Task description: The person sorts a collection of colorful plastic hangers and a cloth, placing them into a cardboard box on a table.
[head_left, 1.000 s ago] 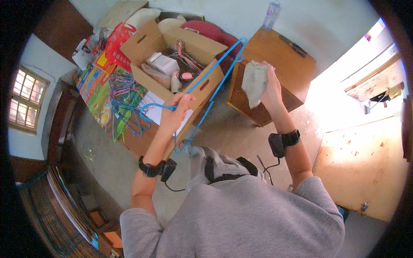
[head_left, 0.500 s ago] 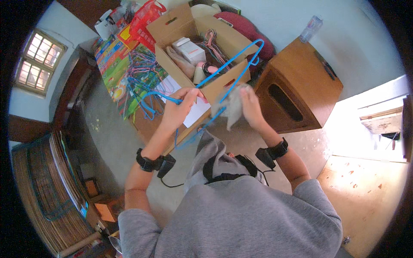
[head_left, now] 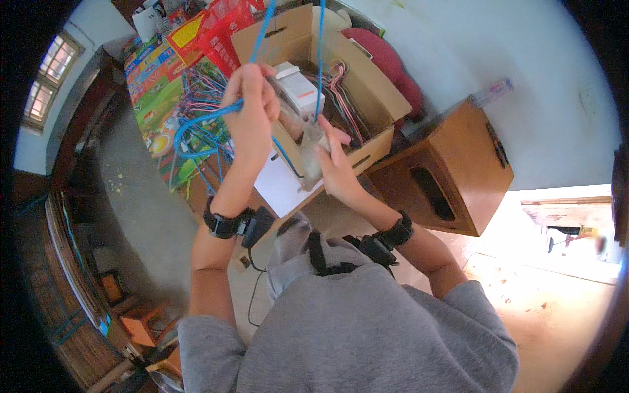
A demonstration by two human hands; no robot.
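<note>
My left hand [head_left: 252, 108] is closed around a blue wire clothes hanger [head_left: 321, 59], near the base of its hook, which curves out to the left. The hanger's long sides rise past the top edge of the view. In my right hand [head_left: 337, 164] is a crumpled grey-white cloth [head_left: 313, 152], pinched around or against the hanger's right side; my fingers hide exactly how it wraps. Both hands are over the near side of an open cardboard box [head_left: 383, 92]. Left of my left hand lies a tangled pile of pink and blue hangers [head_left: 200, 92].
Inside the cardboard box are a white carton [head_left: 298, 88] and pinkish hangers [head_left: 341, 85]. White paper [head_left: 282, 187] lies at the table's near edge. A wooden cabinet [head_left: 465, 157] with a slot stands right, a clear bottle [head_left: 493, 93] on it. A red bag [head_left: 223, 46] sits behind.
Both hands have moved up and closer together, over the box. The hanger has turned from slanting right to pointing away from me. The cloth has shifted left with my right hand.
</note>
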